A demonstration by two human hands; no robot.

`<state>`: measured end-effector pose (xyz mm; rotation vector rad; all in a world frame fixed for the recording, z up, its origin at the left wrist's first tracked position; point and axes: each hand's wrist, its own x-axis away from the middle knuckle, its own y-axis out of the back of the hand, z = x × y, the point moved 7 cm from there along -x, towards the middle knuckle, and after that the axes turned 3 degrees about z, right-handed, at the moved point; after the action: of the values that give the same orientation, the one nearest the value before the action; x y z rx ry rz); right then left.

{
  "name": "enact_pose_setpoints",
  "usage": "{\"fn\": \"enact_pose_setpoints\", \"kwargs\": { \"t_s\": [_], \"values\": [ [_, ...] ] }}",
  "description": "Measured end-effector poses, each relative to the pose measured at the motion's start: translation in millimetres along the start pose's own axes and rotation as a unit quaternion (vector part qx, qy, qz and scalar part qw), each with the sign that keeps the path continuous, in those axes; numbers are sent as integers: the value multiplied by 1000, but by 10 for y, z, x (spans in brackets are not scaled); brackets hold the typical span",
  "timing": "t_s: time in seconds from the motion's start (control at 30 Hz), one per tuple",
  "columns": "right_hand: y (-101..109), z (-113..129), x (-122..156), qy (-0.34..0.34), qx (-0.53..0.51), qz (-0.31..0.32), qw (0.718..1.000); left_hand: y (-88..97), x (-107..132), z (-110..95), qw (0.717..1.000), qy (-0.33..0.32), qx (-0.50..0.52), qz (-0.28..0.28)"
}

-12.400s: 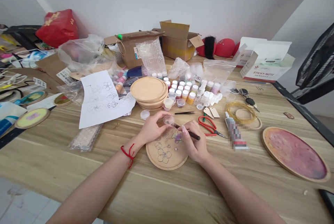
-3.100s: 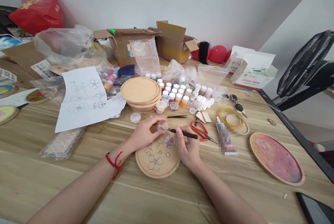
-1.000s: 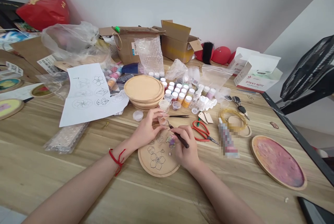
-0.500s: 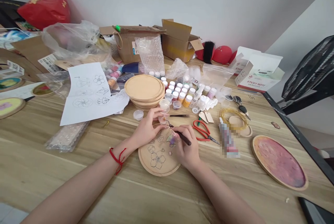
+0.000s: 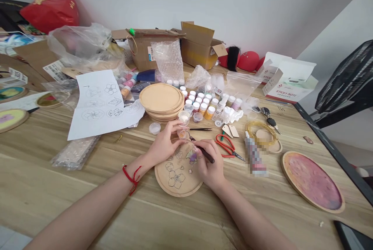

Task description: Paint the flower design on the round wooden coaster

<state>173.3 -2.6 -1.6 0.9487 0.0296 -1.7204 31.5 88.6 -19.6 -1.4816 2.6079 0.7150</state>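
Observation:
My left hand (image 5: 163,141) pinches a small clear plastic cup (image 5: 183,135) with a little orange material inside, above the far rim of a round wooden plate (image 5: 186,189). Dark flower outlines cover the plate, and one patch (image 5: 192,157) on it is purple and green. In my right hand (image 5: 211,164) is a slim tool with a dark handle (image 5: 206,153); its thin metal tip reaches to the cup, and its exact shape is too small to tell. The right hand hangs over the plate's right side and hides part of it.
Behind the hands stand several paint jars (image 5: 203,108) and a stack of wooden plates (image 5: 160,98). Red-handled scissors (image 5: 225,147), tweezers (image 5: 201,129) and a blurred tube (image 5: 256,158) lie to the right. A sheet of flower drawings (image 5: 99,106) lies left; a pink-painted plate (image 5: 313,180) sits far right.
The right hand and its tool have shifted very slightly to the right, and a little more of the purple patch shows. The left hand still has the cup.

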Motion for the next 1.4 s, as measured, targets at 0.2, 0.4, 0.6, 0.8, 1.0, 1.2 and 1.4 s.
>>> {"fn": "enact_pose_setpoints", "kwargs": {
  "t_s": [0.2,0.4,0.6,0.8,1.0,1.2,1.4],
  "values": [
    [-99,118,35,76,77,59,992,36,2,-9,997,-6,-77,-24],
    [-61,72,20,28,32,39,998,34,11,2,994,6,-103,-18],
    [-64,-200,28,-178,-122,10,976,10,15,-42,998,0,-70,-4],
    [-53,-292,13,-218,-170,-20,961,-8,11,-48,999,1,-50,8],
    [34,19,-30,-22,-30,-7,999,-1,15,-71,998,1,-55,8],
    [15,-9,-14,-50,-21,1,999,-7,14,-50,999,16,-40,16],
    [-73,-227,27,-196,-156,8,968,-8,6,-52,999,8,-27,19]
  ]
}}
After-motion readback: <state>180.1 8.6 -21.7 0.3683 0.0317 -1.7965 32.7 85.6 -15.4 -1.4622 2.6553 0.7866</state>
